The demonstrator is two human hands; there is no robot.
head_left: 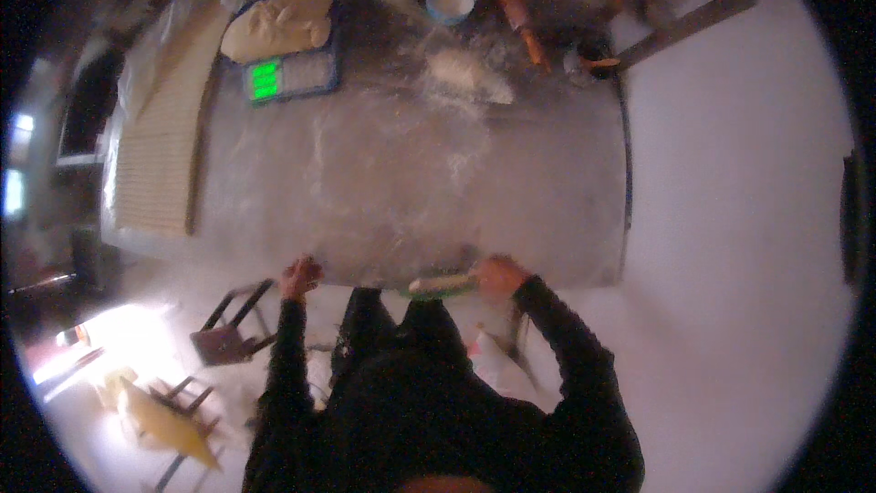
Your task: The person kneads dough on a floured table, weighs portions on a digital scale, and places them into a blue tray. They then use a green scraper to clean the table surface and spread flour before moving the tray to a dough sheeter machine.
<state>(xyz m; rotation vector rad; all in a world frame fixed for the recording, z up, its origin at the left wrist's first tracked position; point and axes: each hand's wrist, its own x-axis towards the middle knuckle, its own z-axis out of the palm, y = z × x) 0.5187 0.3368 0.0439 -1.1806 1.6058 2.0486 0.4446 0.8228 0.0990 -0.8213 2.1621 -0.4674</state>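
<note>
Grey, flour-dusted metal fills the middle of my view: the long steel worktable (411, 183), its near edge right at my hands. My right hand (497, 276) sits at that near edge with the fingers wrapped around one end of a pale, log-shaped piece of dough (443, 285), which lies along the table's rim over something green that I cannot make out clearly. My left hand (299, 276) is at the same edge, well apart from the right; its fingers look curled and it touches the table's lip, but the picture is too blurred for me to tell whether it grips anything. Both my sleeves are dark. At the far side of the table a big mound of cream-coloured dough (278, 23) rests on a blue-framed weighing scale with a lit green display (292, 75). Near it are a small white round bowl (449, 2), a brown wooden rolling pin (516, 14) lying tilted, and a loose heap of white flour (470, 73). A pale ribbed board (164, 141) lies along the table's left end. A dark wooden stool (233, 329) stands on the floor beside my left arm.
</note>
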